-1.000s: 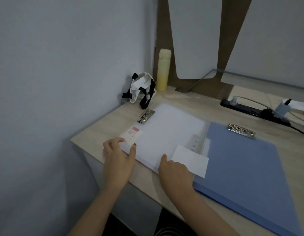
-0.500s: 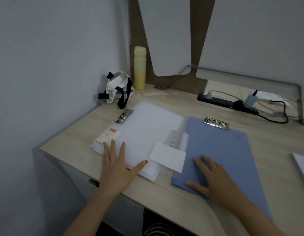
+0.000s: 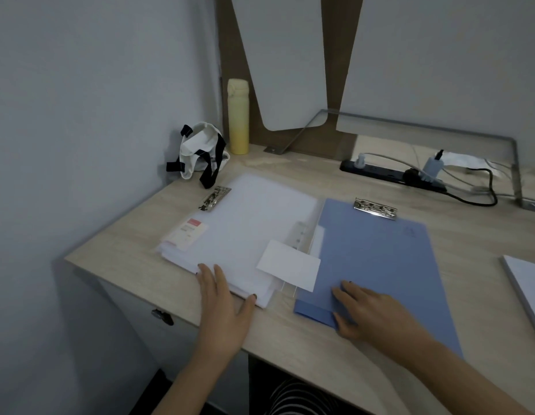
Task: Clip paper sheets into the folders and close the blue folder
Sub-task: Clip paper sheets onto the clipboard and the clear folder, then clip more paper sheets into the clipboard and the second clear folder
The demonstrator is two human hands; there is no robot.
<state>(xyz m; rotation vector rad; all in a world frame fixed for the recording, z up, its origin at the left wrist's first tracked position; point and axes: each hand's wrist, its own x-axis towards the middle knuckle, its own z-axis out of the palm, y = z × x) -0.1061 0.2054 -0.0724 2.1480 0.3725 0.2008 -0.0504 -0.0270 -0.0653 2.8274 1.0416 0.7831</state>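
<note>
A translucent white folder (image 3: 245, 223) full of paper lies on the left of the desk, with a metal clip (image 3: 215, 198) at its far corner and a white label (image 3: 288, 265) at its near right corner. A blue folder (image 3: 380, 259) lies shut beside it on the right, its metal clip (image 3: 375, 208) at the far edge. My left hand (image 3: 222, 301) rests flat, fingers spread, on the white folder's near edge. My right hand (image 3: 371, 313) lies flat on the blue folder's near left corner. Neither hand holds anything.
A stack of white paper (image 3: 526, 283) pokes in at the right edge. At the back stand a yellow bottle (image 3: 238, 116), a white bag with black straps (image 3: 201, 152), and a black power strip (image 3: 392, 173) with cables. The wall is close on the left; the desk edge (image 3: 128, 292) runs near.
My right hand left the white folder's corner and came down flat on the blue folder. My left hand slid right along the white folder's near edge. The view has panned right.
</note>
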